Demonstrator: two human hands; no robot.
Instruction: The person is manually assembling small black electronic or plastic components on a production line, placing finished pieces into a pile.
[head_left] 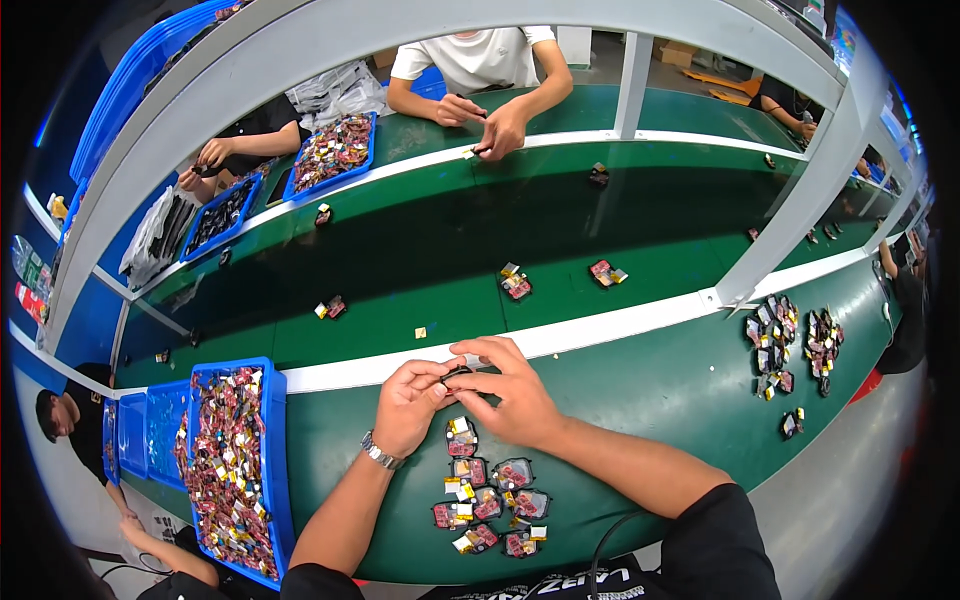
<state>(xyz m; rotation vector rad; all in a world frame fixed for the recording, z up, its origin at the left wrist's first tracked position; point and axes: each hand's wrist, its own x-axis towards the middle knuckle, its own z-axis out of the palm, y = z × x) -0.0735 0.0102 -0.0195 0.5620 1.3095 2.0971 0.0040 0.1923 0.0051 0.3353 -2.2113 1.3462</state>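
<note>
Above the green worktable (620,400), my left hand (408,408) and my right hand (508,398) meet at a small black part (457,373). Fingertips and thumbs of both hands close on it from either side. Much of the part is covered, so its exact kind cannot be made out. Just below my hands, several small electronic assemblies (488,502) lie in a loose cluster. They have black curved housings, red circuit boards and white-and-yellow tabs.
Left of my arm stands a blue bin (275,440) heaped with red, white and yellow parts. Beyond a white rail (620,318), a green conveyor (420,290) carries scattered assemblies. More assemblies (772,345) lie at the right. Across, a person's hands (500,128) work near blue trays (370,150). Grey frame posts (800,190) rise.
</note>
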